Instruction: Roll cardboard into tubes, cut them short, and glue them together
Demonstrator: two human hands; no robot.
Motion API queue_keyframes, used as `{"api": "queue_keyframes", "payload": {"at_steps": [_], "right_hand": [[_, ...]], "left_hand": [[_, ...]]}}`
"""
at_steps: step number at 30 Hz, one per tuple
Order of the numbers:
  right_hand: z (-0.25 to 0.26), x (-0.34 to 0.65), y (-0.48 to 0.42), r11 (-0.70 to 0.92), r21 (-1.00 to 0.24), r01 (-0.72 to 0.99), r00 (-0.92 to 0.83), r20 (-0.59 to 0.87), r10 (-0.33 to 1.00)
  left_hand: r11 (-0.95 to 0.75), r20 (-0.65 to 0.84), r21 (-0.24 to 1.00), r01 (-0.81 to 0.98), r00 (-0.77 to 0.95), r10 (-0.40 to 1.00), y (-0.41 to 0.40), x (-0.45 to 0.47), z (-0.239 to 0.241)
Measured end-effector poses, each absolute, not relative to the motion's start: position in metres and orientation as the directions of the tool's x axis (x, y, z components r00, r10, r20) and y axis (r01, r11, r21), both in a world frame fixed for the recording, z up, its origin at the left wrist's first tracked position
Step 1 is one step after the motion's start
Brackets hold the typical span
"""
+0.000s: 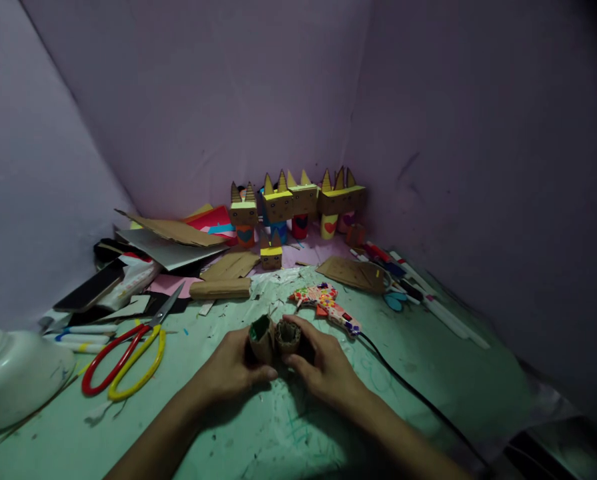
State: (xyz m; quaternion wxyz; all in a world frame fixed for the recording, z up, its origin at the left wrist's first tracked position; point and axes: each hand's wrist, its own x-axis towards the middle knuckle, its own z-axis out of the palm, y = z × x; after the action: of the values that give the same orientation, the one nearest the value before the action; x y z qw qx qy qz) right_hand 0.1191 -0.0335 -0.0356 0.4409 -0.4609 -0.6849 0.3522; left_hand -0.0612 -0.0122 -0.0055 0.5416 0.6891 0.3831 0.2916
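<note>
My left hand (235,369) is closed round a short cardboard tube (261,335) with a green inside. My right hand (323,365) grips a second brown cardboard tube (289,334). The two tubes touch side by side, just above the green mat (258,433). A glue gun (327,305) covered in coloured dots lies just beyond my right hand, with its black cable (408,390) running to the right.
Red and yellow scissors (128,357) lie to the left, next to a white bowl (13,373). Several cardboard figures (298,203) stand at the back wall. Cardboard scraps (228,267), a cardboard roll (221,289) and markers (408,277) are scattered around.
</note>
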Motion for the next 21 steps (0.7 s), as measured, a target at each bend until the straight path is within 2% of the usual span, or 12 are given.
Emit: {"api": "queue_keyframes", "payload": {"at_steps": [5, 9, 21], "right_hand": [[-0.0363, 0.1184, -0.0329, 0.292, -0.929, 0.227, -0.185, 0.253, 0.95], [-0.0375, 0.1191, -0.0342, 0.345, -0.916, 0.205, -0.207, 0.303, 0.93], [-0.0373, 0.1186, -0.0344, 0.355, -0.902, 0.246, -0.203, 0.31, 0.929]], "left_hand": [[-0.331, 0.069, 0.845, 0.419, 0.529, 0.846, -0.0143, -0.0589, -0.0067], [-0.298, 0.031, 0.818, 0.493, 0.478, 0.878, -0.0155, -0.061, -0.007], [-0.243, 0.011, 0.863, 0.442, 0.466, 0.885, -0.018, -0.0591, -0.0065]]}}
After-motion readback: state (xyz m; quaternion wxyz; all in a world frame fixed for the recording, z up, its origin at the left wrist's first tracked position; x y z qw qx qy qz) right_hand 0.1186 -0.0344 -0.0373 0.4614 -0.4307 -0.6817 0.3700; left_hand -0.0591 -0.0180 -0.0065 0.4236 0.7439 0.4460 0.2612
